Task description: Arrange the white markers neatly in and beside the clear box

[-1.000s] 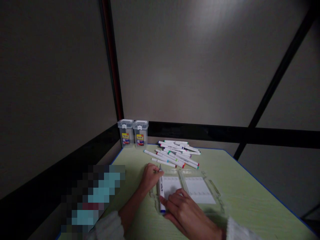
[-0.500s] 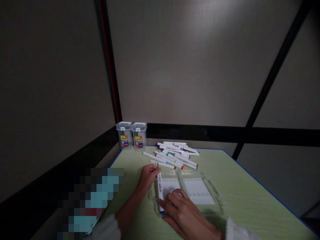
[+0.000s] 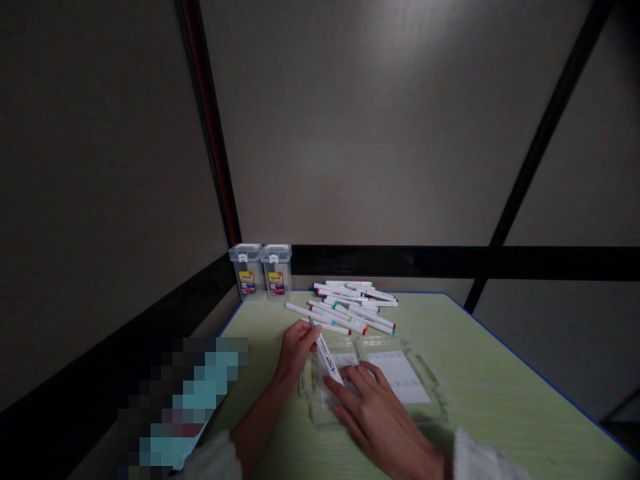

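My left hand (image 3: 296, 347) pinches the grey-tipped end of a white marker (image 3: 327, 357) with dark print on its barrel. The marker slants down to the right, over the left part of an open clear plastic case (image 3: 323, 420). Around the marker's lower end are the curled fingers of my right hand (image 3: 367, 407), which hide that end. White paper inserts (image 3: 400, 380) show inside the case, partly covered by my right hand.
Several white markers (image 3: 353, 310) with coloured ends lie in a loose pile beyond the case. Two clear lidded boxes (image 3: 247, 273) with yellow labels stand at the table's back left corner. Dark-framed panels (image 3: 360, 133) rise behind the table (image 3: 500, 400).
The marker has gone from nearly upright in view to a slant, its lower end swinging right and up. My right hand moved slightly up with it; its blue lower end is now hidden.
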`<state>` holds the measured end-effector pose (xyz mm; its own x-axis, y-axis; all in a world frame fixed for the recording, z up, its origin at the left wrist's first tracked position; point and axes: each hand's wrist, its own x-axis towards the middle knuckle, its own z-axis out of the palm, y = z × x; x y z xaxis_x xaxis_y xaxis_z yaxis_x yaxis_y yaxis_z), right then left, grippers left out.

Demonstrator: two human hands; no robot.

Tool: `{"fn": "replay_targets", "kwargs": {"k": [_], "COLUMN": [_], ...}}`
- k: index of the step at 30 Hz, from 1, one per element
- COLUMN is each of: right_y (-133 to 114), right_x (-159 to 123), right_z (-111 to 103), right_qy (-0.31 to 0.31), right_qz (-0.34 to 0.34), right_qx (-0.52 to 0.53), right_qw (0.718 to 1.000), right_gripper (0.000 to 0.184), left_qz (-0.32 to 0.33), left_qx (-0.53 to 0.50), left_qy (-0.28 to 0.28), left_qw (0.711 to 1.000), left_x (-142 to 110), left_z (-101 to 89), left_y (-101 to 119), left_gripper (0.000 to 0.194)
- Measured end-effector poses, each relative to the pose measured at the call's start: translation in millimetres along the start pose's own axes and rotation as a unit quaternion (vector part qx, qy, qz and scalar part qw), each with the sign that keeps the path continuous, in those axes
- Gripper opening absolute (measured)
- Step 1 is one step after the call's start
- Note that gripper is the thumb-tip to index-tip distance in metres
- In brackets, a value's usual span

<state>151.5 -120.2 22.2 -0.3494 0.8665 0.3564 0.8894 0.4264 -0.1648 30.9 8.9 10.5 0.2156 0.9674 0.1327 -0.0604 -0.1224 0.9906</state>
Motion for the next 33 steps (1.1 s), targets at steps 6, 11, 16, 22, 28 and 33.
{"fn": "replay_targets", "kwargs": {"k": [6, 11, 16, 22, 28, 33], "right_y": [12.6, 23.9, 30.3, 57.8, 123.3, 165.3], "right_x": [0.0, 0.3, 2.0, 3.3, -7.9, -29.5], "right_z": [0.9, 0.6, 2.1, 7.7, 2.9, 2.5], "right_qy": [0.008, 0.053, 0.093, 0.144, 0.161, 0.151], "right_qz": [0.047, 0.044, 0.036, 0.083, 0.201, 0.282], "right_qx": [0.034, 0.058, 0.064, -0.018, -0.071, -0.095], "right_qw": [0.998, 0.996, 0.993, 0.986, 0.964, 0.943], "right_gripper": [0.056, 0.063, 0.05, 0.059, 0.056, 0.035], "left_qz": [0.005, -0.002, -0.006, -0.016, -0.021, -0.029], "left_qx": [-0.024, -0.043, -0.045, -0.018, 0.013, 0.01], "left_qy": [-0.003, -0.005, -0.008, 0.004, 0.015, -0.001], "left_qw": [1.0, 0.999, 0.999, 1.0, 1.0, 1.0], "left_x": [-6.4, -7.9, -9.5, -10.2, -6.5, -3.6], "left_z": [3.0, 4.4, 5.4, 3.7, -1.6, -2.5], "left_y": [7.4, 9.6, 11.8, 13.4, 5.5, 2.0], "left_gripper": [0.029, 0.026, 0.024, 0.019, 0.014, 0.011]}}
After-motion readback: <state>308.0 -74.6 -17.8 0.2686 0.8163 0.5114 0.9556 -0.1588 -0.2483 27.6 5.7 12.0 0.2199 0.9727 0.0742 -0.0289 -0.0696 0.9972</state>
